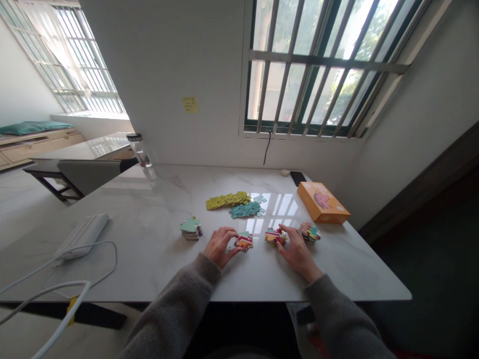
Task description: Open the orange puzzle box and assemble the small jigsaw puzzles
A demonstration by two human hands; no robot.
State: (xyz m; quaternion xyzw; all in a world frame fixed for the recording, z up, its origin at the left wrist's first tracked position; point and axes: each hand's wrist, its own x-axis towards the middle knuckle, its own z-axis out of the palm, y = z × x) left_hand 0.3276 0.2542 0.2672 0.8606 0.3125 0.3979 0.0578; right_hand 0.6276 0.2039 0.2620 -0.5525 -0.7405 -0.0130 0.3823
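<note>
My left hand (223, 246) is at the table's front, its thumb and forefinger curled around the left side of a small pile of red, white and green puzzle pieces (245, 241). To its right, my right hand (297, 249) has its thumb and fingertips on the edges of another multicoloured pile of puzzle pieces (274, 235). Just beyond that hand sits a stack of puzzle pieces (310, 232). A taller stack topped in mint green (191, 227) stands left of my left hand. Farther back lie yellow-green puzzle pieces (228, 200) and teal puzzle pieces (246, 210).
An orange box (323, 202) lies at the right, with a dark phone (298, 178) behind it. On the left are a white power strip (84, 236) and its looping cable (115, 254). A clear bottle (139, 150) stands at the back left corner of the white table (157, 269).
</note>
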